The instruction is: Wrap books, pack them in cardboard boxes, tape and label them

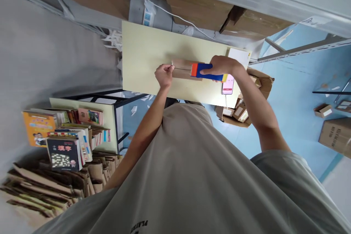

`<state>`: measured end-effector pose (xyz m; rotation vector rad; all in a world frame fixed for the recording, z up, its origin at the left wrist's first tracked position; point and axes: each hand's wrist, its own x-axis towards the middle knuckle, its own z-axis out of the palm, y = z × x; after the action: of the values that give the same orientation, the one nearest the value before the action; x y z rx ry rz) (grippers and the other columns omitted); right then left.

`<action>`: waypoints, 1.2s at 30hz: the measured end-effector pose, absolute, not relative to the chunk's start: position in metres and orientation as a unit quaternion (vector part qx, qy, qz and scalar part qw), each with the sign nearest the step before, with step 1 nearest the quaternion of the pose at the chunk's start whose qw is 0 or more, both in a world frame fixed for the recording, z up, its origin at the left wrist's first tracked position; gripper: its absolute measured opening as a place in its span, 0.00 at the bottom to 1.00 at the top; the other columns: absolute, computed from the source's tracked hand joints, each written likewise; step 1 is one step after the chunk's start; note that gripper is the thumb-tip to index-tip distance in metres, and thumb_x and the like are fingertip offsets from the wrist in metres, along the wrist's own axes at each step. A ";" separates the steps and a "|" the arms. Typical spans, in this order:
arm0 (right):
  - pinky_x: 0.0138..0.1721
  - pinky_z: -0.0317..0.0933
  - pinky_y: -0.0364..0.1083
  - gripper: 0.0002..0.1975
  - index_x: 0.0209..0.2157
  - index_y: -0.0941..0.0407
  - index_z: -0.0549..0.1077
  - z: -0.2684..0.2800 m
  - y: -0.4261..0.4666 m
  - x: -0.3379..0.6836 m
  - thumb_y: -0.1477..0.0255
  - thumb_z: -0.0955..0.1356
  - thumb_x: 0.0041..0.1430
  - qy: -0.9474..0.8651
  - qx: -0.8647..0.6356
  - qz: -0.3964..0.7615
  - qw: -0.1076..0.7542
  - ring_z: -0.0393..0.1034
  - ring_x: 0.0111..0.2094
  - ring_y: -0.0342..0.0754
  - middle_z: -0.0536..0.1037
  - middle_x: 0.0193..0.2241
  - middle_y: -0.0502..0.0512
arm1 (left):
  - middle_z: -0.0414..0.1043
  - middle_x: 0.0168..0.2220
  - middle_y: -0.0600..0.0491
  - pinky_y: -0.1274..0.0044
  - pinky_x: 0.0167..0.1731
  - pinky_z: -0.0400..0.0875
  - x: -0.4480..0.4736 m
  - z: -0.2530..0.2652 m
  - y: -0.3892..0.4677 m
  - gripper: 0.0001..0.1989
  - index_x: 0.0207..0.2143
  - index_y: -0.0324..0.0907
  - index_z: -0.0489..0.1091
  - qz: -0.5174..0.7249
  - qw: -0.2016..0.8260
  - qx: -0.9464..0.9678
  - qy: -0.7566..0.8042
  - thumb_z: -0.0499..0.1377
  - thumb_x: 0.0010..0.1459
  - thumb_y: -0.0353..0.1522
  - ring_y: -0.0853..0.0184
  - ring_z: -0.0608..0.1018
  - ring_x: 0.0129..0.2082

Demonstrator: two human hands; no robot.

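A small brown cardboard box (182, 73) lies on the pale yellow tabletop, with a dark seam running along its upper face. At its left end my left hand (163, 75) is closed, thumb and fingertips pinched together by the box's edge. A tiny pale bit shows at those fingertips, too small to name. My right hand (219, 66) grips a blue tape dispenser (203, 71) with an orange front end and a yellow rear end. The dispenser is over the right part of the box and hides some of it; whether the two touch I cannot tell.
Right of the box are a lit phone (227, 85) on a cable and a white flat item (239, 56). Large cartons (197, 5) and a power strip (148, 17) stand behind the table (142, 51). Stacked books (64, 151) and an open carton (264, 80) flank it.
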<state>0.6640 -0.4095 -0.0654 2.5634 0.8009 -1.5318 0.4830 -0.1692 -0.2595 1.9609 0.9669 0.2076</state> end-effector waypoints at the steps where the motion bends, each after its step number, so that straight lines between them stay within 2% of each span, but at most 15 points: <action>1: 0.48 0.76 0.59 0.46 0.55 0.60 0.86 -0.061 -0.422 0.667 0.29 0.68 0.68 0.253 0.832 -0.493 0.037 0.84 0.45 0.68 0.88 0.39 0.70 | 0.88 0.38 0.50 0.67 0.49 0.84 0.483 -0.258 -0.170 0.12 0.36 0.49 0.80 0.086 0.449 0.799 0.391 0.71 0.68 0.45 0.57 0.88 0.41; 7: 0.48 0.74 0.60 0.46 0.53 0.60 0.87 -0.066 -0.475 0.679 0.30 0.69 0.68 0.219 0.839 -0.493 0.071 0.84 0.44 0.67 0.88 0.41 0.71 | 0.87 0.36 0.50 0.69 0.48 0.83 0.486 -0.256 -0.171 0.09 0.35 0.47 0.78 0.059 0.459 0.795 0.393 0.71 0.68 0.39 0.59 0.88 0.40; 14: 0.47 0.73 0.57 0.48 0.59 0.63 0.85 -0.110 -0.466 0.673 0.31 0.74 0.64 0.205 0.838 -0.500 0.069 0.84 0.48 0.67 0.89 0.48 0.75 | 0.86 0.33 0.52 0.70 0.45 0.83 0.485 -0.253 -0.170 0.11 0.35 0.48 0.78 0.056 0.445 0.803 0.393 0.70 0.67 0.43 0.60 0.87 0.38; 19: 0.54 0.74 0.61 0.50 0.64 0.64 0.82 -0.112 -0.452 0.659 0.33 0.76 0.62 0.197 0.861 -0.463 0.075 0.83 0.57 0.74 0.87 0.55 0.80 | 0.86 0.34 0.51 0.69 0.47 0.84 0.485 -0.249 -0.169 0.08 0.35 0.47 0.80 0.047 0.440 0.799 0.407 0.71 0.64 0.40 0.60 0.87 0.37; 24: 0.59 0.72 0.63 0.51 0.65 0.65 0.80 -0.110 -0.444 0.641 0.33 0.75 0.63 0.185 0.878 -0.439 0.053 0.80 0.61 0.77 0.85 0.57 0.83 | 0.88 0.38 0.50 0.67 0.51 0.85 0.487 -0.244 -0.171 0.09 0.36 0.48 0.78 0.043 0.443 0.795 0.412 0.71 0.64 0.41 0.58 0.87 0.39; 28: 0.56 0.71 0.64 0.45 0.63 0.60 0.83 -0.113 -0.445 0.620 0.33 0.70 0.68 0.165 0.902 -0.399 0.011 0.80 0.60 0.80 0.85 0.57 0.85 | 0.87 0.37 0.50 0.68 0.50 0.84 0.488 -0.244 -0.171 0.09 0.34 0.49 0.77 0.050 0.424 0.809 0.404 0.71 0.66 0.40 0.58 0.87 0.41; 31: 0.52 0.71 0.62 0.37 0.62 0.60 0.83 -0.111 -0.449 0.604 0.42 0.66 0.77 0.138 0.908 -0.395 0.002 0.82 0.59 0.78 0.85 0.58 0.85 | 0.87 0.39 0.49 0.68 0.51 0.84 0.487 -0.241 -0.171 0.09 0.36 0.48 0.76 0.040 0.414 0.819 0.395 0.70 0.69 0.40 0.56 0.88 0.45; 34: 0.51 0.72 0.58 0.28 0.64 0.62 0.80 -0.094 -0.461 0.590 0.54 0.66 0.82 0.114 0.913 -0.391 0.005 0.84 0.59 0.75 0.85 0.58 0.84 | 0.87 0.50 0.41 0.62 0.60 0.82 0.490 -0.224 -0.181 0.08 0.45 0.46 0.80 0.044 0.380 0.843 0.378 0.70 0.70 0.40 0.50 0.87 0.56; 36: 0.52 0.72 0.57 0.26 0.63 0.63 0.79 -0.074 -0.470 0.585 0.56 0.66 0.83 0.102 0.925 -0.365 -0.008 0.85 0.58 0.74 0.86 0.57 0.84 | 0.83 0.59 0.35 0.57 0.67 0.79 0.496 -0.199 -0.199 0.14 0.54 0.44 0.81 0.072 0.360 0.873 0.320 0.68 0.73 0.42 0.46 0.84 0.63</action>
<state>0.5846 -0.4701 -0.0744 2.9213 0.3219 -1.1535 0.4958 -0.1992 -0.1994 2.2518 0.8257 0.1851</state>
